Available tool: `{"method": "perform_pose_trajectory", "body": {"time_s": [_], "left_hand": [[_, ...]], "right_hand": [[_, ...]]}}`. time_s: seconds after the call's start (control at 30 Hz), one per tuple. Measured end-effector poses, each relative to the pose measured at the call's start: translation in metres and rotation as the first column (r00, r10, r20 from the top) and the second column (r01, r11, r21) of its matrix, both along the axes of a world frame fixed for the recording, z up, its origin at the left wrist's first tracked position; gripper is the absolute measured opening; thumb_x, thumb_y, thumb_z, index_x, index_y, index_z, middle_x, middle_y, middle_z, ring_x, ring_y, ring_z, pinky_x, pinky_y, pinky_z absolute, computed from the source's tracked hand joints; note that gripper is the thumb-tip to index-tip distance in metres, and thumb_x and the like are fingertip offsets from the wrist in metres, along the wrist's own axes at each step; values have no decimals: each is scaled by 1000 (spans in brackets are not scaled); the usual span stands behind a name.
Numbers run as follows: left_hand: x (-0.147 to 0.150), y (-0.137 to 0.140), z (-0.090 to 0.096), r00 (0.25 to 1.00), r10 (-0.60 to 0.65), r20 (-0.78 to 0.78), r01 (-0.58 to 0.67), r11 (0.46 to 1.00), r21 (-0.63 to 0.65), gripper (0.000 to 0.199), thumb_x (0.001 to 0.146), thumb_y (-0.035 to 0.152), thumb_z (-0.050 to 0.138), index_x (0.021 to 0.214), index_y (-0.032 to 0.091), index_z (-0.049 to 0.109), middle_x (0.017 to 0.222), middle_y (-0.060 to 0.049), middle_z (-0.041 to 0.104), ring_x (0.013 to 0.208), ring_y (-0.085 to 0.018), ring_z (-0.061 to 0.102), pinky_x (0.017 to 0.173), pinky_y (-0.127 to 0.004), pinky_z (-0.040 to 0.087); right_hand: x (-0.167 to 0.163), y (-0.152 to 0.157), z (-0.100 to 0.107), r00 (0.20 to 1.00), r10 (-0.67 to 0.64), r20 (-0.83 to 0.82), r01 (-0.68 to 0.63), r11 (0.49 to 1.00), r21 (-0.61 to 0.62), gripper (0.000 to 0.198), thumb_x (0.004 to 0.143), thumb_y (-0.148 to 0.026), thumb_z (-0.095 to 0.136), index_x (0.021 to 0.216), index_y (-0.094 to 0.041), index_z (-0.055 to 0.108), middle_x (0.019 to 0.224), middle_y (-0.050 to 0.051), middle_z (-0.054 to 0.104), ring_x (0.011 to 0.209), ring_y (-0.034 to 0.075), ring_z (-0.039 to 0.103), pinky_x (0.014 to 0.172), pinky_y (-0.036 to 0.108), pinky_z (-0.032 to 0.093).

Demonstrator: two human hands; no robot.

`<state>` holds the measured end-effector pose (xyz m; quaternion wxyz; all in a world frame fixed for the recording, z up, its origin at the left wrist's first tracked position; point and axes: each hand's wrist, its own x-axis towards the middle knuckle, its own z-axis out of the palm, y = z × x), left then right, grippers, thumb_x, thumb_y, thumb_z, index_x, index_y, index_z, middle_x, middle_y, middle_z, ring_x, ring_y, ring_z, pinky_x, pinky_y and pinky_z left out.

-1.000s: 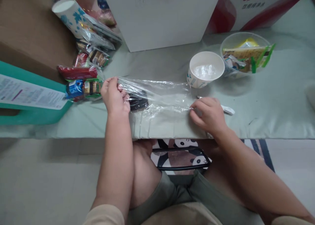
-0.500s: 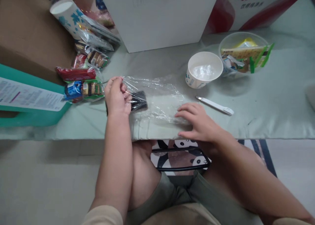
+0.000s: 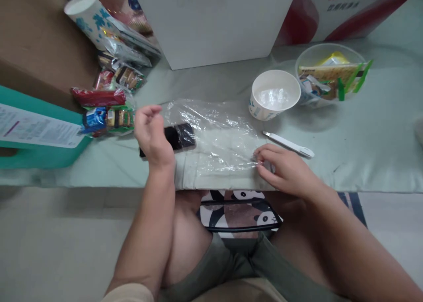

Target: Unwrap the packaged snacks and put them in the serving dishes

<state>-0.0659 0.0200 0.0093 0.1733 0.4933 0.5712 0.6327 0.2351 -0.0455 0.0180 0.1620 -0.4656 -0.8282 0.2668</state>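
A clear, crinkled plastic bag [image 3: 221, 139] lies spread on the cloth-covered table. My right hand [image 3: 286, 167] pinches its right edge between thumb and fingers. At the bag's other end, my left hand [image 3: 152, 134] is raised with loosely bent fingers, and nothing shows in it. A black phone [image 3: 185, 136] lies beneath that hand, partly hidden by it and overlapped by the film. Just beyond my right hand rests a white utility knife [image 3: 289, 144]. Behind the knife stands a paper cup [image 3: 259, 110] with something clear and shiny inside.
A clear plastic bowl [image 3: 306, 55] at the right holds packaged snacks. Several wrapped snacks [image 3: 99, 97] and a patterned paper cup [image 3: 89, 22] lie at the left beside a green box [image 3: 71, 154]. A large white box [image 3: 218, 28] stands at the back.
My left hand has come off the bag and shifted slightly left, uncovering more of the phone. The right hand has moved right and closed on the bag's edge; the bag lies flatter and wider.
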Motion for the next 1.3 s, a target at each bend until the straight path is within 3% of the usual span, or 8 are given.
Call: {"method": "perform_pose_trajectory", "body": {"time_s": [0.07,0.13,0.27,0.5,0.7,0.93,1.13,1.3], "left_hand": [[15,-25,5,947,-172,-272,200,977,78,10,89,31,59,92,24,65,93,-4,63,89,-20,60,82,-36,49],[32,-49,11,709,-416,-570,455,887,-81,25,80,36,71,101,22,67,103,-8,67,97,-25,63,88,-42,52],[49,-70,16,343,-607,-717,465,773,-431,29,81,24,70,109,18,72,127,-15,70,119,-36,64,97,-51,53],[11,-52,24,753,-606,-258,499,781,-376,16,84,17,59,74,20,72,80,-4,79,76,-18,74,70,-29,59],[-14,-43,24,832,-535,149,546,740,-392,10,77,28,72,73,21,79,69,-4,78,59,-14,70,56,-24,58],[-7,-41,24,863,-303,404,448,828,-336,11,68,29,75,62,20,73,60,-3,73,45,-12,64,41,-20,47],[5,-40,16,905,-264,333,385,840,-382,10,74,23,66,66,19,71,62,-2,73,52,-13,69,46,-20,50],[-8,-35,11,859,-485,161,508,774,-379,10,77,27,70,80,18,73,78,-6,79,72,-18,77,64,-26,60]], "right_hand": [[-5,1,-1,1000,-27,-7,27,999,21,12,92,-24,50,81,-21,53,105,10,71,90,24,70,77,37,52],[-8,1,-1,996,-69,-62,73,995,69,12,91,-23,52,79,-21,53,108,11,70,93,24,71,79,36,53],[-6,0,3,958,-165,-233,210,961,182,10,87,-21,60,79,-22,55,106,9,70,94,22,70,82,35,53],[6,-2,-6,805,-34,-593,87,994,61,37,81,-32,80,110,-29,58,102,3,72,95,22,70,89,39,56],[-12,4,-18,874,104,-474,-66,993,96,38,88,-42,75,121,-27,64,125,8,70,124,25,64,109,45,51],[-26,-2,-32,915,237,-327,-201,970,139,100,72,-80,73,153,-30,42,165,17,36,154,37,36,124,58,36],[-56,-16,-38,941,142,-307,-6,914,406,32,95,-43,66,125,-31,64,139,9,66,137,30,58,114,53,45],[-53,-7,-28,831,-145,-537,335,902,274,18,100,-25,53,91,-26,69,96,3,78,110,24,72,100,46,55]]}}
